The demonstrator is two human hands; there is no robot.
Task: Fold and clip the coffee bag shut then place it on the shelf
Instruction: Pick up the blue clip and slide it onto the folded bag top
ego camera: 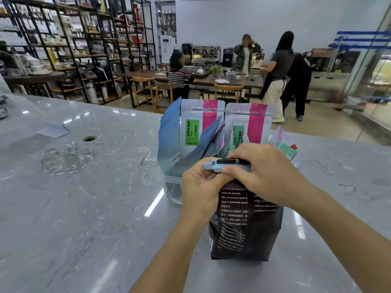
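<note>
Standing upright on the grey marble counter (84,208), the dark coffee bag (247,225) is held at its top by both hands, directly in front of the person and close in. A pale blue clip (213,166) is laid across the folded top edge of the bag, its long axis running left to right, roughly level and square to the forearms. The hinge or knob end of the clip is seen poking out to the left; the right part is hidden under fingers. The left hand (198,187) is curled around the left end, thumb and fingers pinched on the clip and the bag top beneath it. The right hand (260,172) is draped over the clip from the right, fingers pressed down along its length, thumb tucked under near the middle. Whether the clip is fully snapped shut cannot be told, since the closing end is covered. The step in hand is judged to be the clipping; the fold appears done, the shelving not yet. Because the clip lies crosswise between both hands, a squeeze along its length is what the next move is judged to call for, with the right hand better placed over the free end. Just behind the bag, a clear bin (172,187) of tea pouches (201,123) is standing. Shelves (63,49) are seen well apart, far left across the room. A glass tray (65,159) sits left on the counter.
</note>
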